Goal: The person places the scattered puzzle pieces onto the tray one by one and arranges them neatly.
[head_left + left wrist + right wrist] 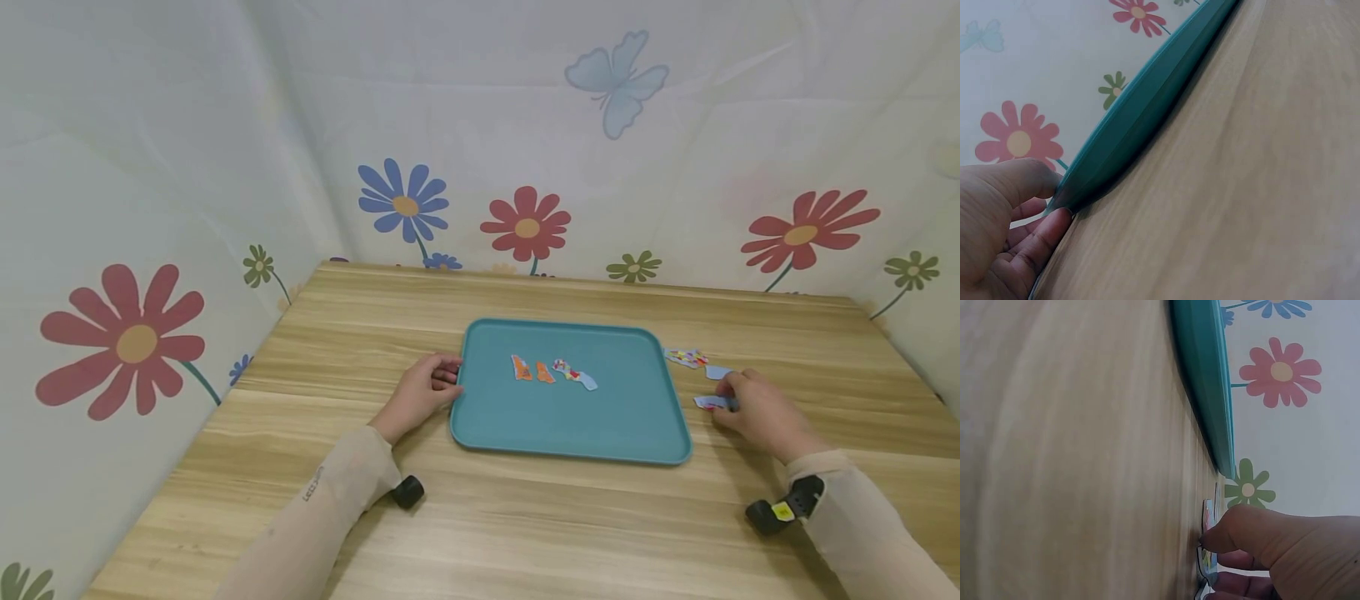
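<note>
A teal tray (570, 429) lies flat on the wooden table. My left hand (422, 392) pinches its left rim between thumb and fingers, seen closer in the left wrist view. To the right of the tray, my right hand (763, 414) holds a light-blue puzzle piece (711, 402) with pink print by thumb and fingertips, low at the tabletop. The right wrist view shows the thumb (1225, 532) against this piece; part of it is hidden by the hand. Orange puzzle pieces (521, 368) and a joined-looking blue and multicoloured strip (587, 381) lie inside the tray.
Beyond the right hand lie a patterned puzzle piece (686, 358), near the tray's right rim, and a plain blue piece (717, 372). A flower-printed cloth (480, 108) hangs behind the table (600, 533). Black wrist cameras are strapped to both forearms.
</note>
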Motion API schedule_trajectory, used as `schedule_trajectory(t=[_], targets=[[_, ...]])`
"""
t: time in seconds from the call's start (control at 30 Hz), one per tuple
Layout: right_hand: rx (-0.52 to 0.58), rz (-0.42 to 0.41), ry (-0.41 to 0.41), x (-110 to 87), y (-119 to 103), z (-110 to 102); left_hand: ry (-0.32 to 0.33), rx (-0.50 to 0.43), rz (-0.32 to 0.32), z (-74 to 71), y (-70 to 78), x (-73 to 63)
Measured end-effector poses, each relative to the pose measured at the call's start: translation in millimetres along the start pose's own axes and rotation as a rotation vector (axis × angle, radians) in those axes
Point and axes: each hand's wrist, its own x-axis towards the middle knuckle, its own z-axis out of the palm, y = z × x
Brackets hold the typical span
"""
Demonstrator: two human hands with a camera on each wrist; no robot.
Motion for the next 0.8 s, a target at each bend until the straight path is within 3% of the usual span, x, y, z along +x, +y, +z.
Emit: schedule_trajectory(t=[0.8], targets=[[-0.087,0.016,-0.031,-0.1,-4.2,-2.0,-0.003,0.003,-0.018,0.1,1.5,-0.2]])
